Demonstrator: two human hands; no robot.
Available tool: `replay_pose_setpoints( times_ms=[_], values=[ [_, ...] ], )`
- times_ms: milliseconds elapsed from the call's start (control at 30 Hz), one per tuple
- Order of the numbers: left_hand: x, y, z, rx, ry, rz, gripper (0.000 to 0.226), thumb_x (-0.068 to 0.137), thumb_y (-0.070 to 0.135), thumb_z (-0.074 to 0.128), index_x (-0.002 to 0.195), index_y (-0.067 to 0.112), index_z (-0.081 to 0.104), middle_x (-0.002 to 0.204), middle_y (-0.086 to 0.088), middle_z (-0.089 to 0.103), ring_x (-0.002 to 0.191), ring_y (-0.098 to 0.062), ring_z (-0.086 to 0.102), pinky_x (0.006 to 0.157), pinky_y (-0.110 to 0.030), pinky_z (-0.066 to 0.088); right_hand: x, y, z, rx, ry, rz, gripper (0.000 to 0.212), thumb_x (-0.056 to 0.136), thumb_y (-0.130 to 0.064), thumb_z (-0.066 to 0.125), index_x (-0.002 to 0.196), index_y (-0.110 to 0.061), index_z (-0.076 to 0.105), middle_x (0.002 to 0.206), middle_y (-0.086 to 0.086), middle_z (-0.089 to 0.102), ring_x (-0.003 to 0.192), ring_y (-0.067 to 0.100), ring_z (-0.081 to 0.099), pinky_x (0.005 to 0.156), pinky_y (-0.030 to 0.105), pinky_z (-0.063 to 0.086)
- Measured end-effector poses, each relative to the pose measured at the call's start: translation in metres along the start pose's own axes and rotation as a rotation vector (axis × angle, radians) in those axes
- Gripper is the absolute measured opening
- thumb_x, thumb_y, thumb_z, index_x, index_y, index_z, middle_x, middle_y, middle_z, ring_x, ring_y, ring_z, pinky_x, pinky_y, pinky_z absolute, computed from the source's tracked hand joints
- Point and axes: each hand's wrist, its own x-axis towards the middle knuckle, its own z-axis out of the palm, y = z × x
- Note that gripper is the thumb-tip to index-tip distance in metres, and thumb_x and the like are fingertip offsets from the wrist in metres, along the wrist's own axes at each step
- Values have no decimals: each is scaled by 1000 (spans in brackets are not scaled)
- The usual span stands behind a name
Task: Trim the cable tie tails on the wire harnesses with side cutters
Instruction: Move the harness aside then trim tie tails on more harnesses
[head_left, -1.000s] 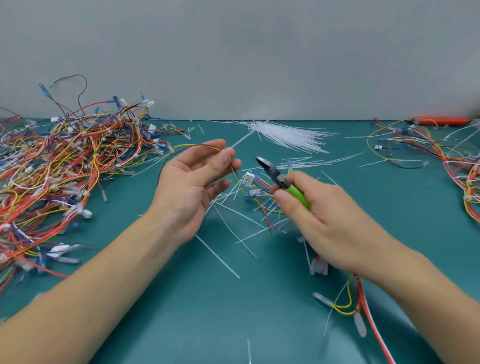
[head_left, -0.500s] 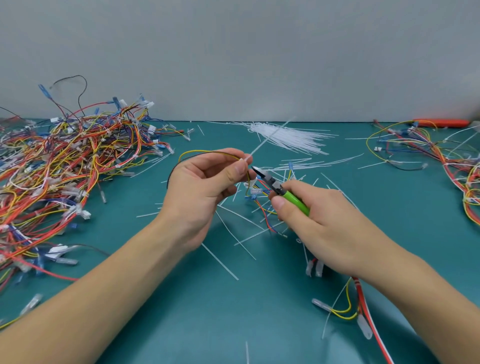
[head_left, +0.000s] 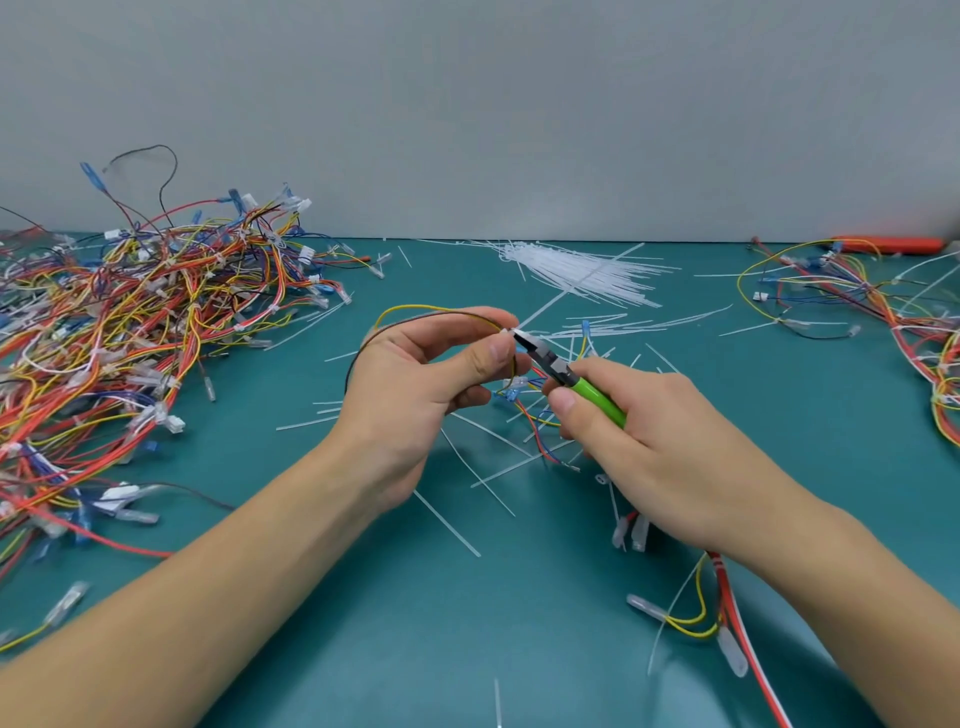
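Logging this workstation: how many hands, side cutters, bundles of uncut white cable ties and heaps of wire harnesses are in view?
Hands: 2, left hand and right hand
Side cutters: 1
Bundle of uncut cable ties: 1
Harness heaps: 2, left heap and right heap
Total: 6

I have one view only, from the head camera, wide-angle, looking forward and down across the table (head_left: 363, 649). It sits close: both forearms enter from the bottom corners of the frame and meet near centre. The wall (head_left: 519, 114) fills the upper third, its lines bowed.
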Motion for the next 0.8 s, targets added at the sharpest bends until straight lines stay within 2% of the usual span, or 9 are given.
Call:
replay_pose_setpoints(
  times_ms=[133, 333, 467, 633, 800],
  values=[
    [0, -1, -1, -10, -4, 3, 22, 73, 27, 83, 94, 19, 81, 103, -6, 79, 96, -27, 78, 59, -17, 50, 1, 1, 1, -7, 2, 4, 33, 102, -54, 42, 83, -28, 52, 69, -3, 61, 62, 16, 53, 60, 33, 44],
    [-1, -3, 0, -53, -21, -17, 24, 74, 28, 84, 96, 20, 80, 103, -9, 79, 100, -29, 77, 59, -17, 50, 3, 4, 1, 9, -2, 23, 36, 104, -52, 44, 81, -25, 53, 67, -1, 61, 60, 16, 54, 57, 31, 44],
    [-1, -5, -1, -89, -23, -43, 18, 76, 24, 84, 93, 24, 80, 102, -9, 79, 102, -30, 76, 61, -19, 53, 3, 5, 2, 13, -3, 36, 37, 104, -50, 45, 80, -23, 53, 67, 1, 60, 60, 17, 54, 59, 35, 46],
    [1, -6, -2, -84, -23, -50, 11, 79, 18, 85, 87, 23, 80, 100, -9, 79, 100, -31, 77, 65, -23, 57, 3, 6, 4, -26, -9, 50, 37, 103, -52, 42, 83, -22, 50, 68, 1, 58, 62, 18, 51, 56, 29, 41],
    [2, -6, -2, -95, -41, -58, 8, 80, 17, 83, 85, 23, 80, 101, -12, 79, 102, -33, 76, 68, -26, 58, 3, 6, 4, -55, -11, 45, 38, 102, -54, 39, 80, -25, 47, 65, -1, 54, 63, 18, 49, 57, 30, 39]
  ],
)
